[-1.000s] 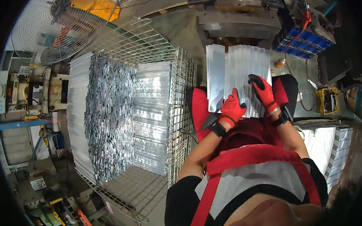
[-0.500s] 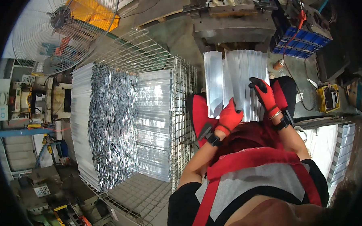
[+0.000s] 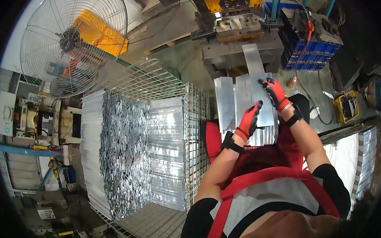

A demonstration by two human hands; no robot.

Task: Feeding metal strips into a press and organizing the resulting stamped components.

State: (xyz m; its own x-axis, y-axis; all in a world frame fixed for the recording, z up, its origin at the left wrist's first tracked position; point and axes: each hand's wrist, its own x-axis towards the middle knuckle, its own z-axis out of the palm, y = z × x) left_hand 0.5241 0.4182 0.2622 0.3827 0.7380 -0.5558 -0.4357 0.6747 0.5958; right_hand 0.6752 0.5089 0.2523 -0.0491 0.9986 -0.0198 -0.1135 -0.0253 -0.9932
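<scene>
A long flat metal strip (image 3: 255,64) points away from me, its far end raised toward the machine's bed. My right hand (image 3: 275,95), in a red and black glove, grips the strip's right edge, fingertips on its upper face. Lower down, my left hand (image 3: 249,121), gloved alike, is closed at its left edge. Beneath the strip, a stack of similar metal strips (image 3: 242,91) lies over my lap, with another group of strips (image 3: 226,102) on its left. Some fingers are hidden behind the strip.
Ahead stands a machine with a metal die block (image 3: 238,26). To the left, a wire mesh cage (image 3: 194,119) holds densely stacked metal strips (image 3: 126,151); a large fan (image 3: 70,41) stands beyond. Blue crates (image 3: 309,56) are at the far right, a yellow bin (image 3: 346,106) nearer.
One strip has come up off the stack and moved forward, now between both hands. My head view has tilted up, showing more of the machine.
</scene>
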